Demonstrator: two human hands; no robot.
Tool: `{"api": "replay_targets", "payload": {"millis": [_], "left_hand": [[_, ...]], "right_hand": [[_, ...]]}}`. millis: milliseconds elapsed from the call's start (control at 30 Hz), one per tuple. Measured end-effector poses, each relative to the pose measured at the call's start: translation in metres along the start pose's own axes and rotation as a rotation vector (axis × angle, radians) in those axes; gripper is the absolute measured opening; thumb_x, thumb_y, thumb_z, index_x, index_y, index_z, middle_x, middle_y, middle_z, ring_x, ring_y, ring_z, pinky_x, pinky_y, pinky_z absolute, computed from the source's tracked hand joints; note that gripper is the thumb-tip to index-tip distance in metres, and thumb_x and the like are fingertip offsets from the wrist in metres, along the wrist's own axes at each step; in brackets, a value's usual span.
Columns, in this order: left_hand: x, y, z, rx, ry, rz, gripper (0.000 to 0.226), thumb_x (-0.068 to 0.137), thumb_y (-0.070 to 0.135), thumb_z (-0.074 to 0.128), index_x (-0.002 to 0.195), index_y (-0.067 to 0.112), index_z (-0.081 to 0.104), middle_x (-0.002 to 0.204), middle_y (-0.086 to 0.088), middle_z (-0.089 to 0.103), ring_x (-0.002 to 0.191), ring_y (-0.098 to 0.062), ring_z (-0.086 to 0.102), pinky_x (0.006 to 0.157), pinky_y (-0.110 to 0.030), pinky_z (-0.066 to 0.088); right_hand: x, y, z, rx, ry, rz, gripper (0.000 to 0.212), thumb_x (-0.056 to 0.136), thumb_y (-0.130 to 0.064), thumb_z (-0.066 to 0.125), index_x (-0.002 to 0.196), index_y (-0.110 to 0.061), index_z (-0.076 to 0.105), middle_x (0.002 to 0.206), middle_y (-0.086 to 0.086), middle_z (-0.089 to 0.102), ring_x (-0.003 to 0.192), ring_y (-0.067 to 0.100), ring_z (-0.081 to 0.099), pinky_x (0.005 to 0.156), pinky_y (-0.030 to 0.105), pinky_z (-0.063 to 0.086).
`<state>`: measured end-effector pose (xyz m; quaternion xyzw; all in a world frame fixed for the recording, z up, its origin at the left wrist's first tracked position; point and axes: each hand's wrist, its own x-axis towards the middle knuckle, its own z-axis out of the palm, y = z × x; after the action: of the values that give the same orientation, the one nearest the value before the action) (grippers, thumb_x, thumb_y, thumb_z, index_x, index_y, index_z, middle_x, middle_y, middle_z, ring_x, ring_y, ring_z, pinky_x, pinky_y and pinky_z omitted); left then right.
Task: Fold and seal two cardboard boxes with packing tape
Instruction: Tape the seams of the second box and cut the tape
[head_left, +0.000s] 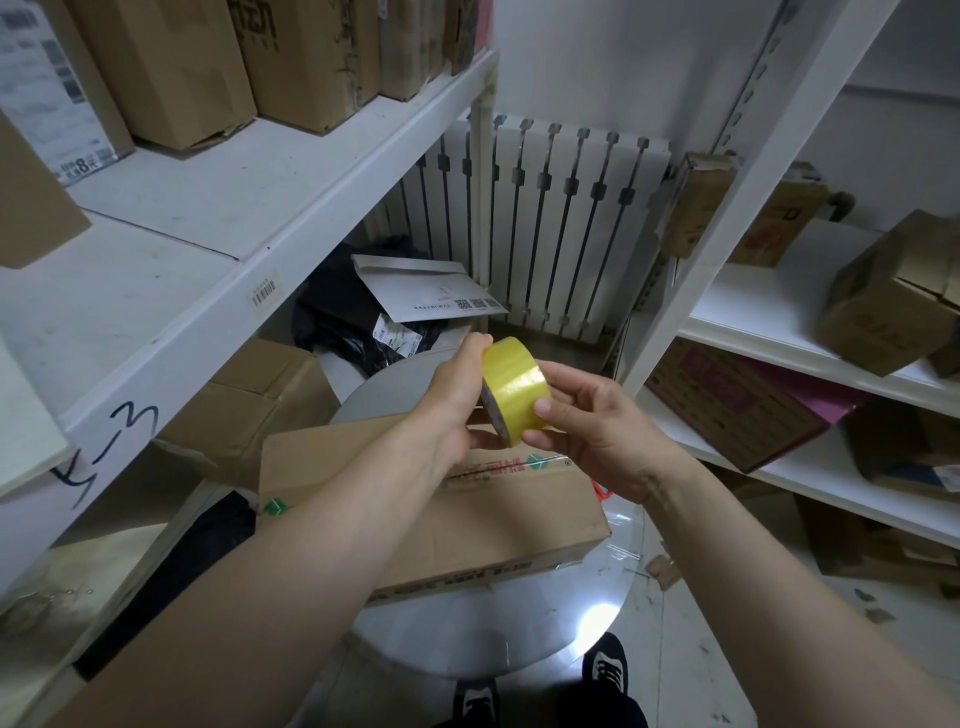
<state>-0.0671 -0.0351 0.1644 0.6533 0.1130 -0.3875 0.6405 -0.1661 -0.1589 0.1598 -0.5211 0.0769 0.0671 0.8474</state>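
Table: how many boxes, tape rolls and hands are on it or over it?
box: 1
tape roll: 1
hands: 2, left hand and right hand
Total: 4

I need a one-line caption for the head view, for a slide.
Left hand and right hand hold a yellow tape roll above a cardboard box on a round table, between white shelves.
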Motion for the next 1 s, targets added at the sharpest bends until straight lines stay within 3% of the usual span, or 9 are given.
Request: {"api": "replay_targets", "payload": {"millis": [100, 200, 333, 500, 600, 700, 833, 1000], "left_hand": [[0.003, -0.002, 0.0, -0.005, 0.017, -0.032, 0.038, 0.09, 0.05, 0.046, 0.102, 0.017, 0.059, 0.106, -0.021, 0.064, 0.094, -0.037, 0.064, 0.077, -0.049, 0.055], [0.004, -0.002, 0.003, 0.006, 0.046, -0.024, 0.037, 0.092, 0.049, 0.043, 0.101, 0.016, 0.059, 0.098, -0.021, 0.063, 0.089, -0.036, 0.064, 0.079, -0.051, 0.055], [0.006, -0.001, 0.005, 0.026, 0.061, -0.016, 0.04, 0.091, 0.05, 0.042, 0.103, 0.016, 0.06, 0.101, -0.019, 0.067, 0.092, -0.036, 0.066, 0.081, -0.052, 0.055], [0.001, 0.004, 0.006, -0.051, 0.038, -0.09, 0.033, 0.091, 0.044, 0.045, 0.095, 0.016, 0.061, 0.097, -0.019, 0.065, 0.092, -0.037, 0.064, 0.085, -0.057, 0.052], [-0.003, 0.007, 0.004, -0.127, -0.003, -0.15, 0.029, 0.09, 0.039, 0.047, 0.089, 0.014, 0.061, 0.091, -0.017, 0.063, 0.087, -0.035, 0.063, 0.077, -0.05, 0.054], [-0.001, 0.003, 0.001, -0.119, -0.053, -0.184, 0.04, 0.091, 0.049, 0.049, 0.105, 0.014, 0.061, 0.105, -0.018, 0.063, 0.094, -0.036, 0.063, 0.078, -0.052, 0.053], [0.009, -0.005, -0.008, 0.166, 0.026, -0.013, 0.071, 0.087, 0.074, 0.042, 0.133, 0.02, 0.051, 0.129, -0.01, 0.058, 0.119, -0.029, 0.054, 0.088, -0.05, 0.048], [0.001, -0.007, -0.013, 0.348, -0.161, 0.264, 0.079, 0.062, 0.08, 0.063, 0.124, 0.03, 0.057, 0.119, -0.002, 0.064, 0.111, -0.022, 0.062, 0.096, -0.047, 0.051]], "right_hand": [[0.001, 0.0, 0.002, -0.001, 0.033, -0.013, 0.037, 0.087, -0.001, 0.059, 0.123, -0.007, 0.063, 0.102, 0.009, 0.072, 0.089, 0.019, 0.069, 0.068, 0.022, 0.059], [0.004, 0.003, 0.005, -0.08, 0.16, -0.048, 0.024, 0.092, 0.003, 0.055, 0.109, -0.006, 0.069, 0.089, 0.005, 0.07, 0.079, 0.016, 0.066, 0.06, 0.022, 0.057], [0.006, 0.005, 0.01, -0.122, 0.26, -0.061, 0.013, 0.093, -0.012, 0.061, 0.097, -0.007, 0.073, 0.082, 0.004, 0.068, 0.072, 0.015, 0.064, 0.053, 0.022, 0.054], [0.008, -0.001, 0.009, -0.179, 0.215, -0.038, 0.024, 0.084, -0.03, 0.066, 0.095, -0.009, 0.072, 0.081, 0.001, 0.066, 0.074, 0.014, 0.063, 0.055, 0.022, 0.054], [0.007, -0.002, 0.007, -0.247, 0.208, -0.039, 0.027, 0.082, -0.034, 0.067, 0.088, -0.008, 0.069, 0.08, -0.001, 0.064, 0.074, 0.011, 0.061, 0.06, 0.024, 0.054], [0.006, -0.002, 0.006, -0.251, 0.221, -0.04, 0.02, 0.08, -0.032, 0.068, 0.078, -0.013, 0.071, 0.076, -0.001, 0.064, 0.069, 0.01, 0.06, 0.057, 0.023, 0.052], [0.005, -0.005, 0.004, -0.312, 0.269, -0.022, 0.022, 0.081, -0.034, 0.068, 0.079, -0.012, 0.073, 0.076, 0.002, 0.063, 0.064, 0.01, 0.058, 0.053, 0.023, 0.049], [0.007, -0.008, -0.001, -0.317, 0.272, 0.012, 0.02, 0.087, -0.031, 0.065, 0.085, -0.014, 0.074, 0.072, -0.003, 0.067, 0.06, 0.004, 0.058, 0.051, 0.02, 0.045]]}}
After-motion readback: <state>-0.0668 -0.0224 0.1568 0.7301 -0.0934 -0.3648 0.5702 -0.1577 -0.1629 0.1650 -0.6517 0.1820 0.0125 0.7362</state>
